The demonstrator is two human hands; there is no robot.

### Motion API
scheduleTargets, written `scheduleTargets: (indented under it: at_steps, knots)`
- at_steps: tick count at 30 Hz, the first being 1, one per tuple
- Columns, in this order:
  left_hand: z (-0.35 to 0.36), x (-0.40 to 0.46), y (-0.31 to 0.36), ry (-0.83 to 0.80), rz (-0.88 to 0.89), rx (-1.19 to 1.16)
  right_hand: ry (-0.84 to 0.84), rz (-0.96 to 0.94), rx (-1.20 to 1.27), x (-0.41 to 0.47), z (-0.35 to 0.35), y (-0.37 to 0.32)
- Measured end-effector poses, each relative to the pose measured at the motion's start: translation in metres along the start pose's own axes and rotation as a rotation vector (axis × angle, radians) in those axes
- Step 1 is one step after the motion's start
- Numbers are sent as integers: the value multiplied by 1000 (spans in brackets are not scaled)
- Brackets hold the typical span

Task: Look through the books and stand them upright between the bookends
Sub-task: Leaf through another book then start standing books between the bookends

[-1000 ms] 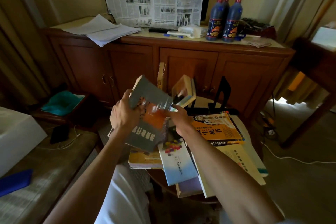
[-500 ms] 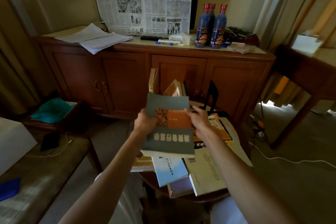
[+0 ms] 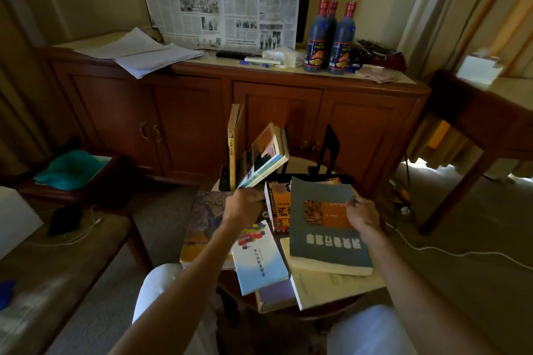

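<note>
Fingers (image 3: 352, 204) of the right hand (image 3: 364, 217) are pinching the grey book (image 3: 323, 228) just before the black bookend (image 3: 327, 150), seemingly freeing the left hand (image 3: 243, 204), fingers curled at the leaning book (image 3: 264, 157), perhaps steadying it, though its hold is unclear.

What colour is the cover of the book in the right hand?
Grey-blue book with an orange patterned panel, seen from the head view.
</note>
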State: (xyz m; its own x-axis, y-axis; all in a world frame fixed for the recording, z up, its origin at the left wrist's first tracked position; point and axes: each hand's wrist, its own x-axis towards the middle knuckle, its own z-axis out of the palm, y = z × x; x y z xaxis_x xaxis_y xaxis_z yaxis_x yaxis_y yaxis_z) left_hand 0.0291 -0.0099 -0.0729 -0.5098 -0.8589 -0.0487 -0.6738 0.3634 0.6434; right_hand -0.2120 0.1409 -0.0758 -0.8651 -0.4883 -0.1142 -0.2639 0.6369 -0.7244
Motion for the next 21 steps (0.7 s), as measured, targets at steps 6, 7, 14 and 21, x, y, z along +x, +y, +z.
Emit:
scheduleTargets:
  at_steps: [6, 7, 14, 21]
  knots:
    - [-22, -10, -82, 79, -347, 161, 171, -112, -470, -10, 22, -15]
    - [-25, -14, -92, 64, -431, 106, 197, -162, -469, -13, 25, -21]
    - [-6, 26, -184, -144, -412, -10, 186, -579, -114, -50, 80, -63]
    - [-78, 25, -132, -95, -316, 58, -82, -911, -190, -78, 116, -57]
